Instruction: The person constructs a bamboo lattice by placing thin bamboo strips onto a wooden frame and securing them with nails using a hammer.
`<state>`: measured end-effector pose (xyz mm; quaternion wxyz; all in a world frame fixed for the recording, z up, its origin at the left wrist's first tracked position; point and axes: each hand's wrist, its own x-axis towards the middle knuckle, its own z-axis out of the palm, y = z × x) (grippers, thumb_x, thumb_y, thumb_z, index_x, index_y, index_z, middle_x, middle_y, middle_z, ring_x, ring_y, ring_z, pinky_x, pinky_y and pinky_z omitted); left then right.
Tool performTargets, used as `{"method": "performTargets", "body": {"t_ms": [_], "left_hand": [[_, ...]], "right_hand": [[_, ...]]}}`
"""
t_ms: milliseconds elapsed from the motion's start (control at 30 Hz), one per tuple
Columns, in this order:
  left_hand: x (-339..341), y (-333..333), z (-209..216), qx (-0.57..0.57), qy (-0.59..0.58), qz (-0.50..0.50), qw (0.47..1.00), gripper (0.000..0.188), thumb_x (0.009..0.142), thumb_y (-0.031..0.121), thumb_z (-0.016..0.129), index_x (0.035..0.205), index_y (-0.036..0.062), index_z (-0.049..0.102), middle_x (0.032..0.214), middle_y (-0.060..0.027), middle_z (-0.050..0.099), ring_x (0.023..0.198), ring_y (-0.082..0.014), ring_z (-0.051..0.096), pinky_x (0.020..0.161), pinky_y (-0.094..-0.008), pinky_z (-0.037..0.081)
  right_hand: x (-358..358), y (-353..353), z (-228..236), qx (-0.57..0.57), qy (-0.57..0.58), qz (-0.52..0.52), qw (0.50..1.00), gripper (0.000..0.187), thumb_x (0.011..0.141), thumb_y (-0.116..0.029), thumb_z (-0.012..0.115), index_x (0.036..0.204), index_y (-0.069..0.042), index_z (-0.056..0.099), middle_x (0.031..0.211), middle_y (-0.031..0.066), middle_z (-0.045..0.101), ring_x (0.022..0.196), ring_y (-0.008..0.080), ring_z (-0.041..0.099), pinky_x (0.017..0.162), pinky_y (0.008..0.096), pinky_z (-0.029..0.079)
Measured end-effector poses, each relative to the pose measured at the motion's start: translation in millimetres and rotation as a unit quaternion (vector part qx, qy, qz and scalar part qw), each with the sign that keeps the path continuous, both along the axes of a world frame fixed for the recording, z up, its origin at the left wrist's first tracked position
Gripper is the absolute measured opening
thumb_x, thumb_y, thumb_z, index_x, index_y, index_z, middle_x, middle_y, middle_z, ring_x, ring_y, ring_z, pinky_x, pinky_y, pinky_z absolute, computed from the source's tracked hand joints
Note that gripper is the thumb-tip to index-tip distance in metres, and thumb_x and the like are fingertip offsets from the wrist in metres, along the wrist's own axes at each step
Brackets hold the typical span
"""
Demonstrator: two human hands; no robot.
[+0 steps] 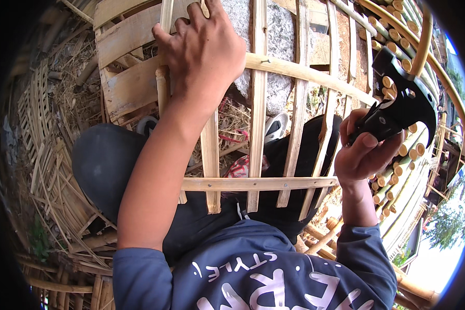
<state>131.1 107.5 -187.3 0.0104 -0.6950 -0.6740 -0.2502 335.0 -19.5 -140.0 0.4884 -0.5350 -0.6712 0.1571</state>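
We log: left hand fingers clamped on bamboo slat, steadying lattice frame across lap | right hand fingers closed around black hammer, raised beside frame; bamboo poles stacked behind

Pale slatted bamboo frame is gripped at an upper slat by left hand; black hammer is held in right hand.

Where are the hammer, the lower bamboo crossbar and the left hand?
hammer (pixel 404 106), head view, on its black head.
lower bamboo crossbar (pixel 258 183), head view, mid-length of the slat.
left hand (pixel 204 49), head view, back of the hand.
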Motion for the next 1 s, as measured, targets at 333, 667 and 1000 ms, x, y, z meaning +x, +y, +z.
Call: {"method": "performTargets", "body": {"t_ms": [333,667,1000], "left_hand": [[-6.1,-1.3,-3.0,-0.040,0.010,-0.012,0.999,0.071,0.086,0.010,0.051,0.151,-0.0072,0.029,0.125,-0.0248,0.059,0.109,-0.0385,0.063,0.113,-0.0642,0.025],[-6.5,1.7,0.2,-0.068,-0.001,0.004,0.998,0.070,0.086,0.010,0.050,0.151,-0.0068,0.029,0.123,-0.0237,0.060,0.111,-0.0369,0.062,0.113,-0.0650,0.023],[-3.3,1.8,0.9,-0.098,0.014,0.010,0.995,0.071,0.087,0.011,0.051,0.152,-0.0067,0.027,0.128,-0.0268,0.058,0.115,-0.0390,0.061,0.116,-0.0617,0.023]], "right_hand": [[10.5,-5.2,-14.7,-0.020,-0.135,0.026,0.990,0.057,0.103,-0.026,0.052,0.147,-0.001,0.027,0.089,0.0201,0.062,0.067,0.0228,0.057,0.057,0.0307,0.045],[5.7,1.5,-20.0,-0.082,-0.235,0.052,0.967,0.052,0.102,-0.019,0.055,0.146,0.003,0.037,0.093,0.0177,0.066,0.067,0.0168,0.062,0.060,0.0303,0.051],[3.6,12.2,-8.1,-0.095,-0.220,0.058,0.969,0.052,0.102,-0.020,0.056,0.145,0.000,0.036,0.082,0.0133,0.061,0.058,0.0130,0.056,0.050,0.0272,0.044]]}}
